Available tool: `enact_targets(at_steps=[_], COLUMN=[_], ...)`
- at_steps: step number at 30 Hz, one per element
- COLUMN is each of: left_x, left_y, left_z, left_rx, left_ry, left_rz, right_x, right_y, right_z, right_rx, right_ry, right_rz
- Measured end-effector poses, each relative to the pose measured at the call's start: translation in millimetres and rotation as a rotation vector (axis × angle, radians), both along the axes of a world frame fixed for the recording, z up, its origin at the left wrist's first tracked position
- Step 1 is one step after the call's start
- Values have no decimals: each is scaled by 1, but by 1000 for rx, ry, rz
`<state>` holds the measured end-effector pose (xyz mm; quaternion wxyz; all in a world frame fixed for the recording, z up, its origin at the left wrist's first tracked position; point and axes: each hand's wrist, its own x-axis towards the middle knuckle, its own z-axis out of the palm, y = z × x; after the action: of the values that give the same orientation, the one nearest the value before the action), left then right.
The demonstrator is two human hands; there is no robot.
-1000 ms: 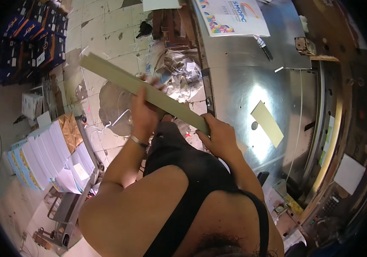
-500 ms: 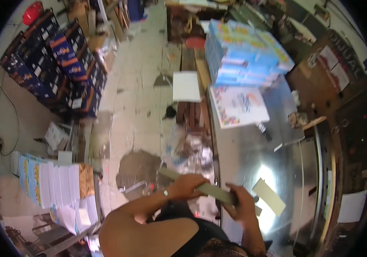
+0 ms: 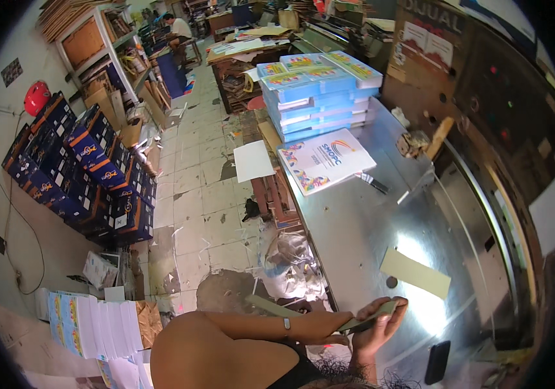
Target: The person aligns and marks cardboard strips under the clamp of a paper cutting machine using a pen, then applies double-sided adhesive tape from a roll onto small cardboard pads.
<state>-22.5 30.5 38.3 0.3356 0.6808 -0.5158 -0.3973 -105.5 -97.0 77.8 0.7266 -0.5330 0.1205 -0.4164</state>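
A long, narrow stack of grey-green card strips is held low at the table's near left edge. My right hand is closed round its right end, fingers curled over the top. My left hand grips it just beside, partly hidden by its own wrist. The other end pokes out to the left beyond my left forearm. On the metal table, right of my hands, lies a flat pale-green card strip, with a small dark disc beside it.
A black phone-like slab lies near right. Farther up the table are a white printed book and tall stacks of blue books. Dark boxes are piled at left, above wrapped book bundles. A person sits far back.
The view has tilted up, showing more of the far room. My hands and the card stack have shifted lower in view, and the stack's right end has turned upward.
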Motion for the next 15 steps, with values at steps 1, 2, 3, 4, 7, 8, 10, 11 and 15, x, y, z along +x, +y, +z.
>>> enact_targets(at_steps=[1,2,3,4,7,8,10,11,15], left_x=[-11,-16,-27,-27,-47,-56,-72,-74,-107], left_y=[1,0,1,4,16,14,17,16,34], left_z=[2,6,-14,-34,-54,-46,-19,-14,-14], left_rx=[-70,-120,-186,-109,-164,-100,-113,-104,-201], left_ry=[17,137,150,-7,22,-24,84,110,-18], left_rz=[24,53,20,-34,40,34,46,36,-40], right_x=[-13,-22,-36,-41,-61,-69,-78,-82,-139], right_y=[2,-2,-4,-7,-10,-6,11,16,23], right_z=[3,-6,-9,-7,-4,2,-1,-5,-10], right_rx=[33,112,221,448,518,478,408,387,407], right_ry=[53,-52,-135,-172,-253,-295,-243,-206,-305], right_rz=[-28,-87,-126,-224,-213,-192,-151,-89,-58])
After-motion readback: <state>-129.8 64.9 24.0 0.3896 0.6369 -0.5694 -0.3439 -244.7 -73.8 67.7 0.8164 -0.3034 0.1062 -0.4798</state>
